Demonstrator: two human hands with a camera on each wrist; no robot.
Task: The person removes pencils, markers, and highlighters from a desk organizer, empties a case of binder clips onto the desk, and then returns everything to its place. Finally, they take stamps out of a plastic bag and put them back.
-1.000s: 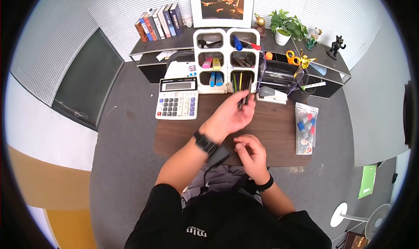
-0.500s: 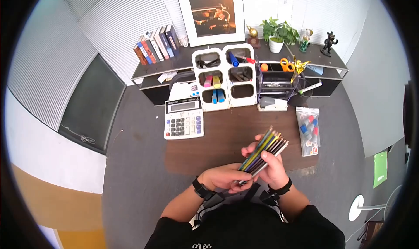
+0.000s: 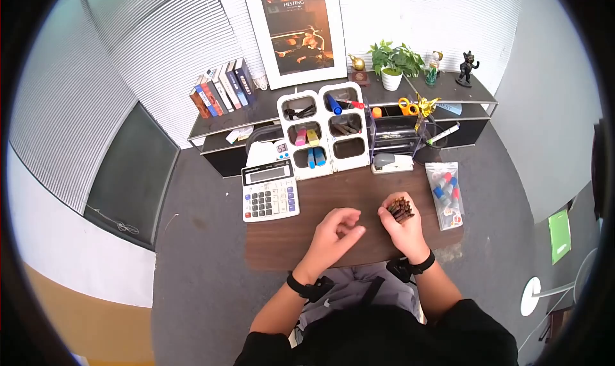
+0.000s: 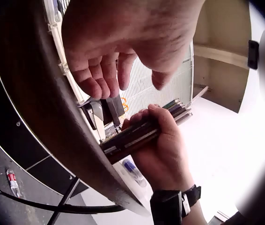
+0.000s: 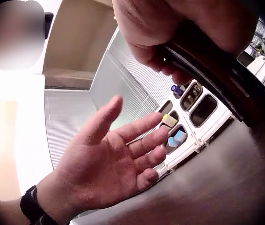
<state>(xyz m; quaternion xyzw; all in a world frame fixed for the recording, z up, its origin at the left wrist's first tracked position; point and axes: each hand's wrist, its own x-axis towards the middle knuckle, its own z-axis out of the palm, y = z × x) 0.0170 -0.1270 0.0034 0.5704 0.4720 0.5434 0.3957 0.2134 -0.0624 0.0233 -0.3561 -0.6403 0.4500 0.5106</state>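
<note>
My right hand [image 3: 405,232] grips a bundle of colored pencils [image 3: 401,210] over the right part of the brown desk, with fingers and thumb wrapped around it. In the head view the bundle stands nearly upright, its ends toward the camera. The left wrist view shows the pencils [image 4: 139,136] side-on, their lower ends close to the desk surface. My left hand [image 3: 332,238] hovers beside it to the left, fingers loosely bent and holding nothing. Its palm and spread fingers face the camera in the right wrist view.
Behind the hands stands a white pen organizer [image 3: 325,164] with markers and highlighters. A calculator [image 3: 270,191] lies left, a stapler [image 3: 393,163] behind the right hand, and a clear bag of markers [image 3: 444,196] at the desk's right edge. A dark mesh holder [image 3: 394,132] stands behind the stapler.
The pencils came out of the organizer's lower right compartment in the left hand, then lay tilted across both hands. Now the right hand alone holds them upright; the left has let go and moved left.
</note>
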